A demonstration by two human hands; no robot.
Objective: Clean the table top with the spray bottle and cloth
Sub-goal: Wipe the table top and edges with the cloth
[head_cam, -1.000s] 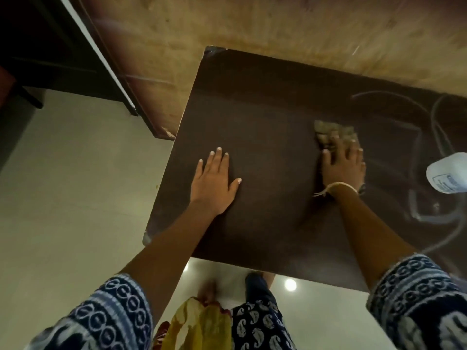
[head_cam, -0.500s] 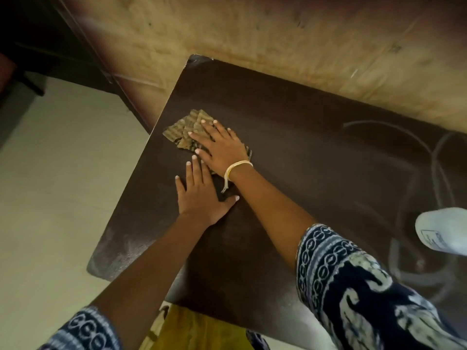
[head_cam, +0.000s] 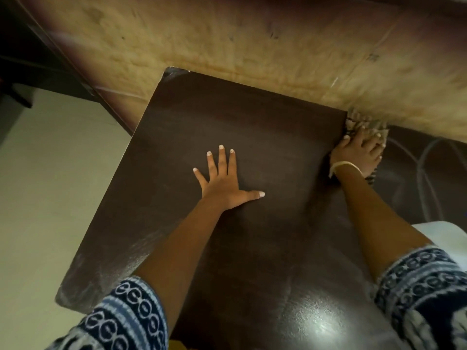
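The dark brown table top (head_cam: 252,127) fills the middle of the view. My left hand (head_cam: 223,179) lies flat on it with fingers spread, holding nothing. My right hand (head_cam: 357,154), with a pale bangle at the wrist, presses down on a brownish ribbed cloth (head_cam: 364,123) at the table's far edge against the wall. The cloth shows past my fingertips and a little beside my wrist. The white spray bottle (head_cam: 439,236) stands at the right, partly hidden behind my right forearm and sleeve.
A tan wooden wall (head_cam: 252,39) runs along the table's far edge. Pale floor (head_cam: 50,185) lies off the table's left edge. Pale smear marks (head_cam: 427,157) curve over the table's right part. A light glare (head_cam: 321,322) shows near the front.
My right hand has swept the cloth from the far left part of the table to the far right by the wall. My left hand stays flat on the table.
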